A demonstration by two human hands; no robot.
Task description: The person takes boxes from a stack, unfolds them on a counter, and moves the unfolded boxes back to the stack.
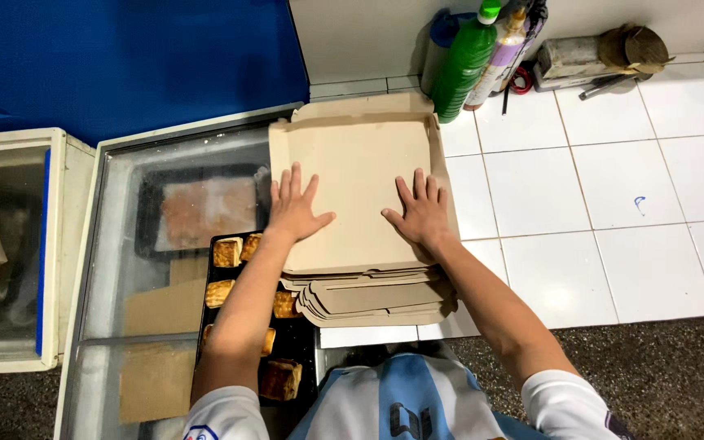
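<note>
Left hand (293, 210) and right hand (422, 212) lie open, flat on the cardboard box (358, 167) at the bench's (613, 187) left edge; press evenly.

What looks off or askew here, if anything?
Mostly tidy. The stack of flat cardboard boxes is fanned unevenly and overhangs the tiled counter edge. Left hand and right hand press flat on the top box. No spills visible.

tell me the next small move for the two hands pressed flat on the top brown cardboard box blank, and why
Probably fold up a side flap: both the left hand and right hand lie flat on the unfolded brown cardboard box blank, which tops a stack of flat blanks, its far flap already partly raised.
</note>
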